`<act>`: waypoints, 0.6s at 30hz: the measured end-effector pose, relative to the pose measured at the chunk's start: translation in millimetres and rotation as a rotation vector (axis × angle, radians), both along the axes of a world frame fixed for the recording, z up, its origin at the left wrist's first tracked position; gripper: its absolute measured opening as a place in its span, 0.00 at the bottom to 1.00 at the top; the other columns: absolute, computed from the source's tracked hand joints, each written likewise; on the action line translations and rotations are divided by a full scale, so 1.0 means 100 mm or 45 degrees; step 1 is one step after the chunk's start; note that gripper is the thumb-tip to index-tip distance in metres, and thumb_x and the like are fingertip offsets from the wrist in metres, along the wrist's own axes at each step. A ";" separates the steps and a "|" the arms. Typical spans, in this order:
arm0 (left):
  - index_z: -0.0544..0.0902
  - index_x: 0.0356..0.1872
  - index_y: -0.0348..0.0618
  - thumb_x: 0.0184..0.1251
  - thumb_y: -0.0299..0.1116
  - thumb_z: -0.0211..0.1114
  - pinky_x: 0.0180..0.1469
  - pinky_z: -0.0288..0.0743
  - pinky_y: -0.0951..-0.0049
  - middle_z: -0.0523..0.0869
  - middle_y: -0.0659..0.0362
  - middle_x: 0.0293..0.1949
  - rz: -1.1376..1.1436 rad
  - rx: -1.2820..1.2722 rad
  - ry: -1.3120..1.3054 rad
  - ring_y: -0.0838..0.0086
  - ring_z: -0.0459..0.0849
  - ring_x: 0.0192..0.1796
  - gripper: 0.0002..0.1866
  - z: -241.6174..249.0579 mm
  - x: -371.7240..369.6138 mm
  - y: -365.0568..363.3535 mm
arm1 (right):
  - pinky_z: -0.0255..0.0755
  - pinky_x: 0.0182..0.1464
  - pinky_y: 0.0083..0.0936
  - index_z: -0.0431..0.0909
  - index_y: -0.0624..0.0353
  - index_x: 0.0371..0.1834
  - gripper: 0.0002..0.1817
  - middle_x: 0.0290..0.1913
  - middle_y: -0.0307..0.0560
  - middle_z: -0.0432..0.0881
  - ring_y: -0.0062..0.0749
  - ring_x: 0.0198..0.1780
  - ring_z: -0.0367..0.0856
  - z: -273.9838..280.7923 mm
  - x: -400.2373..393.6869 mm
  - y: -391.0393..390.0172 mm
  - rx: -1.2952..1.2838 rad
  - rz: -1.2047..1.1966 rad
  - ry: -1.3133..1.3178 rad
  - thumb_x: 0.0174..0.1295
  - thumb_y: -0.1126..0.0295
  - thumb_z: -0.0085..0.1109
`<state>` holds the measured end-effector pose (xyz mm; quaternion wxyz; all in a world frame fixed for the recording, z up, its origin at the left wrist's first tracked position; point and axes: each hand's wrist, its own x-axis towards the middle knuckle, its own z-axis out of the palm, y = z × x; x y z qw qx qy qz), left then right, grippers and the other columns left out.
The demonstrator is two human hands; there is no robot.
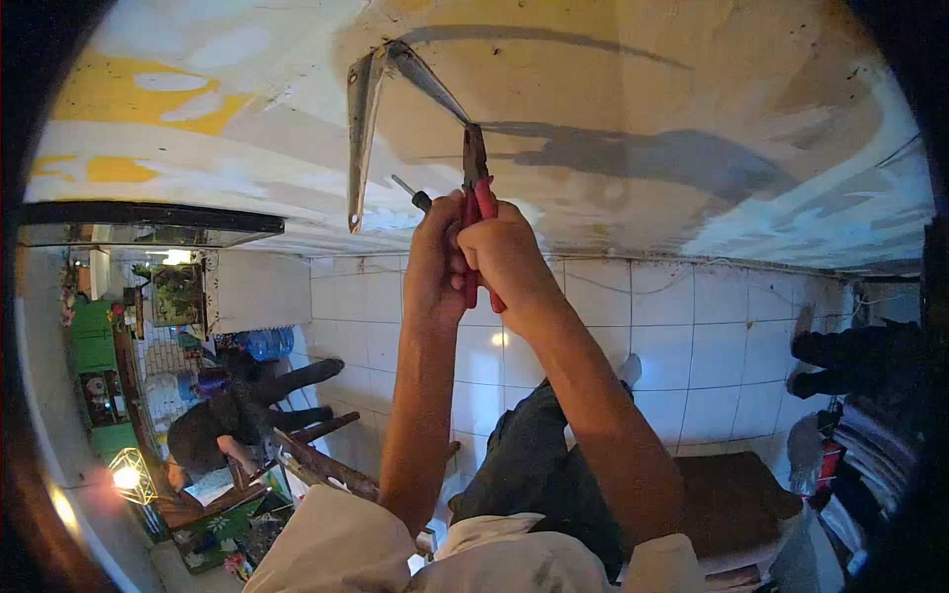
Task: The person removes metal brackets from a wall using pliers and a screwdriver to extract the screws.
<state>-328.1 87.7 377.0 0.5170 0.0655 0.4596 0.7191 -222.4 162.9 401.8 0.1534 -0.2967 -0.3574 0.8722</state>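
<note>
A metal shelf bracket (364,128) stands out from the painted wall, and its other arm (427,79) lies toward the pliers. The jaws of red-handled pliers (475,153) are at that arm's end, touching it or closed on it. My right hand (506,252) is wrapped round the pliers' handles. Pressed close beside it, my left hand (435,259) is closed, with a screwdriver (419,198) sticking out past its thumb, shaft pointing up and left. Its fingers also reach the pliers' left handle; how firmly they hold it is hidden.
The patchy painted wall (692,59) meets a white tiled floor (652,296). At left, a person in dark clothes (213,425) is near a wooden chair (316,465), below a lit lamp (127,476). A dark brown seat (727,504) and folded cloths (875,450) are at right.
</note>
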 end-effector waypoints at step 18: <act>0.76 0.35 0.46 0.72 0.40 0.58 0.07 0.49 0.93 0.76 0.70 0.22 0.251 -0.192 0.393 0.94 0.64 0.11 0.09 0.50 0.19 0.02 | 0.72 0.27 0.35 0.70 0.60 0.44 0.21 0.30 0.44 0.68 0.33 0.27 0.72 -0.10 -0.08 -0.14 -0.976 -0.107 0.874 0.44 0.80 0.40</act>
